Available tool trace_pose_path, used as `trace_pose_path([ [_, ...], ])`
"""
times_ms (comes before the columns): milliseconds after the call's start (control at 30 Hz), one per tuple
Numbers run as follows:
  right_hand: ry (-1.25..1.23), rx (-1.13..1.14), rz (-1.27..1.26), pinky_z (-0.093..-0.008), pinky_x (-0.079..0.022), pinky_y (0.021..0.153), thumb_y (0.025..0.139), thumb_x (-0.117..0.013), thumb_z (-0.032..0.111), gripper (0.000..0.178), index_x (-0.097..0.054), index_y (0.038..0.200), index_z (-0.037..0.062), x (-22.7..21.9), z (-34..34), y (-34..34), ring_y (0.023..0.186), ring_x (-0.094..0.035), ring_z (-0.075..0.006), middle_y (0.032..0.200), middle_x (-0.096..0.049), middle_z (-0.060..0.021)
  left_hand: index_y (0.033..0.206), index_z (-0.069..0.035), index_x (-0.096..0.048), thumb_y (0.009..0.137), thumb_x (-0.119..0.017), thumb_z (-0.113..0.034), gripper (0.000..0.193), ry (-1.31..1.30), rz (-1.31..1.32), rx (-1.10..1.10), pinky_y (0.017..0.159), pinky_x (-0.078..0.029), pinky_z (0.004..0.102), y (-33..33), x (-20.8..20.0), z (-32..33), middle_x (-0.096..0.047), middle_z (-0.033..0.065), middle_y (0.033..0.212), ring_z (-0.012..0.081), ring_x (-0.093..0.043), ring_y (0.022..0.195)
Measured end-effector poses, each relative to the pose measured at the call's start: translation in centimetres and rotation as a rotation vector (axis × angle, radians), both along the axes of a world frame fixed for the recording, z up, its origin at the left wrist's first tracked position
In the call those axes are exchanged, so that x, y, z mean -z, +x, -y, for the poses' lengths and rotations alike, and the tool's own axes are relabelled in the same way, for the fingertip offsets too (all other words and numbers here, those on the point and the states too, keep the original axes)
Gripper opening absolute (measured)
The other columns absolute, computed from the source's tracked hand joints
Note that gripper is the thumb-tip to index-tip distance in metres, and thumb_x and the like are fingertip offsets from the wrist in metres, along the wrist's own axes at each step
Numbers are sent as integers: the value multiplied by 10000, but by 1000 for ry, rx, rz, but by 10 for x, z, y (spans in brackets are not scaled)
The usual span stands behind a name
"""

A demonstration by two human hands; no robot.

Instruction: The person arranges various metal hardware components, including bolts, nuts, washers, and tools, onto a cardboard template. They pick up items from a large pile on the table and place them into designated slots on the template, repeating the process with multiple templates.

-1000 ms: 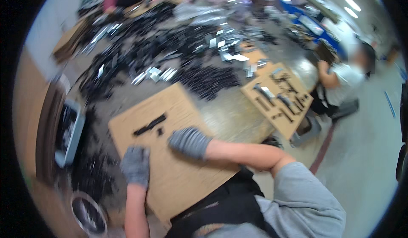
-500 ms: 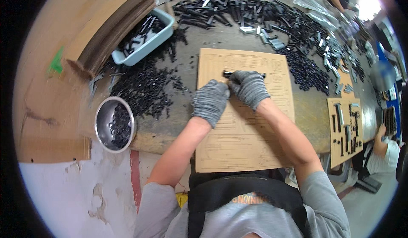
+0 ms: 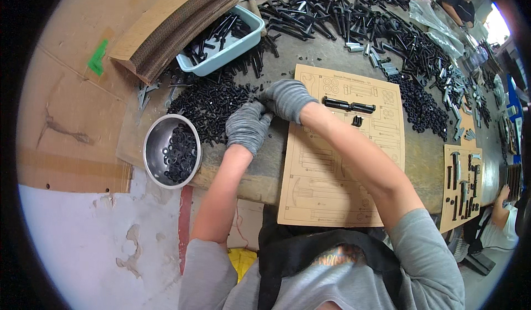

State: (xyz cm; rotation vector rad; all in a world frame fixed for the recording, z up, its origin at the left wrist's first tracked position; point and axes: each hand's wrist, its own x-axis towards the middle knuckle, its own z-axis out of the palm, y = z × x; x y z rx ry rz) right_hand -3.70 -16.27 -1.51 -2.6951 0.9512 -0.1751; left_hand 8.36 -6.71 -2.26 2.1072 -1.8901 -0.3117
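Observation:
A brown cardboard sheet [image 3: 337,205] printed with hardware outlines lies in front of me. On its upper part rest two black cylindrical bolt-like pieces [image 3: 349,105], end to end. A few small black screws [image 3: 357,121] stand just below them. Both my hands wear grey knit gloves. My right hand [image 3: 290,100] reaches across the sheet to its left edge, fingers bent down by a heap of small black screws [image 3: 213,97]. My left hand [image 3: 246,126] is curled beside it, over the heap's right edge, and the two nearly touch. Whatever the fingertips hold is hidden.
A steel bowl [image 3: 150,158] of black washers sits at the left table edge. Behind it are a light blue bin [image 3: 227,62] of bolts and stacked cardboard [image 3: 182,25]. Black bolts [image 3: 354,19] and nuts [image 3: 420,108] spread beyond the sheet. A filled board [image 3: 447,221] and co-workers are at right.
Both hands have moved left, from the cardboard sheet to the heap of small screws. The black pieces on the sheet now lie uncovered. The whole view has shifted.

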Motion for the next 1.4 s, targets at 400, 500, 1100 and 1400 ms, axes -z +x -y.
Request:
trace_pose_path([
  [400,-90,124,329,-407,-530,718,803,-623,154,137,-692,873,59,-34,-8,-43,748,-649,-357,817,-671,-183,927,-53,-694,827,-645,-153,149,-179,-330,-14,745,-523,366,15,17,-7,-693,139,851,294,-665,777],
  [500,-2,346,373,-373,-527,687,838,-627,145,112,-682,874,54,-35,-19,-107,716,-653,-305,797,-676,-146,937,-40,-694,826,-668,-126,142,-223,-463,216,759,-519,338,-24,-9,-10,-693,118,878,256,-659,796],
  [1100,99,423,-26,-399,-521,721,787,-663,197,152,-723,906,125,-18,-43,-149,776,-651,-312,831,-679,-112,1037,-72,-652,781,-694,-191,286,0,-254,419,807,-507,396,-93,-13,19,-662,130,945,300,-636,881],
  [1400,-28,392,50,-392,-519,707,794,-665,180,169,-711,949,131,-10,-51,-153,766,-647,-309,842,-665,-113,1034,-68,-659,778,-690,-186,284,39,-278,416,802,-507,389,-98,-10,24,-661,136,928,296,-639,857],
])
